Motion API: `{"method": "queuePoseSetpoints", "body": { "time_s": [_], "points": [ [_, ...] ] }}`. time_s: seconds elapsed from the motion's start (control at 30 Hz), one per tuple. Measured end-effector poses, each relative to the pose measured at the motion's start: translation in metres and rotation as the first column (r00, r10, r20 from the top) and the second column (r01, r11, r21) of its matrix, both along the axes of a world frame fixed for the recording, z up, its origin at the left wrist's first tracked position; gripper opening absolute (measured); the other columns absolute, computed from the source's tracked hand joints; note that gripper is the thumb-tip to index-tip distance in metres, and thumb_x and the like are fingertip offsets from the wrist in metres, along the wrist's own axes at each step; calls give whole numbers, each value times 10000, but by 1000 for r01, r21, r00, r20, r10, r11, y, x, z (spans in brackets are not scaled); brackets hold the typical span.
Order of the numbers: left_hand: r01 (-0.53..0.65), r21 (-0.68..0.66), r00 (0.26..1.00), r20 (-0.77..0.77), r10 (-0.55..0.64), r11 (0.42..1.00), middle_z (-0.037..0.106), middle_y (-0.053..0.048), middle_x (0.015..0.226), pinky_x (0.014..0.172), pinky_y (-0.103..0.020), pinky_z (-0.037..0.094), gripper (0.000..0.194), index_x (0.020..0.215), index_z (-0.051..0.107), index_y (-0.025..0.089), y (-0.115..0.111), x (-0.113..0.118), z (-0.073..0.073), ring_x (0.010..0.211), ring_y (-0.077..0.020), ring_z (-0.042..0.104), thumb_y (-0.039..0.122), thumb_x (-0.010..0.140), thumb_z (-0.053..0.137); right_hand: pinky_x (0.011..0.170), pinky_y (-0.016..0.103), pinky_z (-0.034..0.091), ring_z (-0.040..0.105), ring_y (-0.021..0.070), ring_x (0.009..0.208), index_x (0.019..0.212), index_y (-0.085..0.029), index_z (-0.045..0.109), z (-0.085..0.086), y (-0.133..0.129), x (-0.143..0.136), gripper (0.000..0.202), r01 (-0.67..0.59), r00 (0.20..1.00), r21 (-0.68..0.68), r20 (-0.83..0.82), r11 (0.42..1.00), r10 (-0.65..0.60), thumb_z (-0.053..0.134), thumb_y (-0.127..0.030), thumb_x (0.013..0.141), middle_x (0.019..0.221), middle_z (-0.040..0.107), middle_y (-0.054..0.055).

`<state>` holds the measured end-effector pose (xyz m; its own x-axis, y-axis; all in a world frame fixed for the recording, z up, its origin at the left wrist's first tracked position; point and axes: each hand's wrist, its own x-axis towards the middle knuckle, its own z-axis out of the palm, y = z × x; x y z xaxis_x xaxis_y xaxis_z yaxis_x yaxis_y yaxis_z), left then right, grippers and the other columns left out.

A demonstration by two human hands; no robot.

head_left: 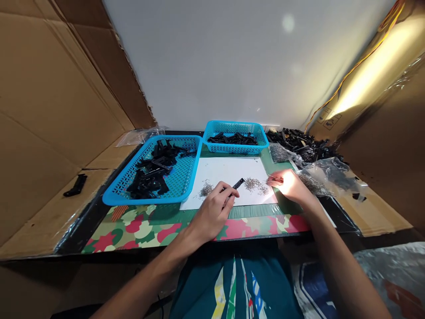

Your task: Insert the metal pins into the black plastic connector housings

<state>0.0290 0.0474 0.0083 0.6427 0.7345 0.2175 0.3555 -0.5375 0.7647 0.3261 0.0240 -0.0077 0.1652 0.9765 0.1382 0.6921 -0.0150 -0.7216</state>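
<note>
My left hand is closed around a small black plastic part, whose end sticks out to the upper right. My right hand is pinched on a thin tool that looks like tweezers, mostly hidden by the fingers. Between the hands, a loose pile of tiny metal pieces, perhaps springs or pins, lies on a white sheet. A second, smaller pile of metal pieces is just left of my left hand.
A blue basket with black parts stands at left, another blue basket at the back. A heap of black parts and plastic bags lie right. One black part rests far left. Cardboard walls flank the table.
</note>
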Motion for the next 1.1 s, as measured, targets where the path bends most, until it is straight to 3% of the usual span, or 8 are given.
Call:
{"method": "queuePoseSetpoints", "body": {
  "time_s": [0.1,0.37,0.53,0.67,0.9,1.1],
  "points": [
    [8,8,1000,7,-8,1000,582,-76,1125,779,-328,555,299,1112,694,216,0,1,1,809,-171,619,301,1082,409,621,314,443,583,191,627,661,-210,614,1,0,1,223,-74,996,-31,-45,997,73,596,-299,864,658,665,44],
    [0,16,1000,-10,0,1000,578,-61,1118,734,-316,506,291,1116,690,214,0,4,3,756,-148,593,299,1085,414,604,308,420,563,184,626,709,-195,612,12,-8,-11,235,-105,989,-48,-111,993,99,580,-343,890,655,653,40],
    [-25,26,1000,-11,25,999,580,-54,1106,699,-313,494,286,1099,692,213,-1,5,4,693,-130,563,304,1084,421,616,303,425,592,197,667,759,-194,626,15,-13,-19,257,-69,998,-45,-15,997,68,556,-367,935,692,667,44],
    [-14,2,1000,15,14,1000,565,-61,1114,745,-301,542,284,1110,688,213,-1,5,5,795,-150,618,315,1083,425,586,299,399,575,189,637,756,-192,666,14,-12,-24,239,-59,997,-52,42,997,61,602,-367,907,682,668,39],
    [-50,22,998,35,50,998,583,-57,1087,691,-291,523,279,1102,713,219,0,6,6,743,-145,579,320,1072,454,583,330,422,532,194,600,718,-180,705,11,-15,-30,265,39,980,56,-197,998,-27,663,-399,862,601,595,36],
    [-71,-10,996,58,71,997,610,-36,1034,715,-297,463,256,1112,728,230,-6,15,18,755,-147,551,369,1062,519,550,285,402,526,163,597,788,-158,730,31,-34,-59,280,-56,913,-21,-406,998,43,712,-433,836,646,625,25]
  ]
}}
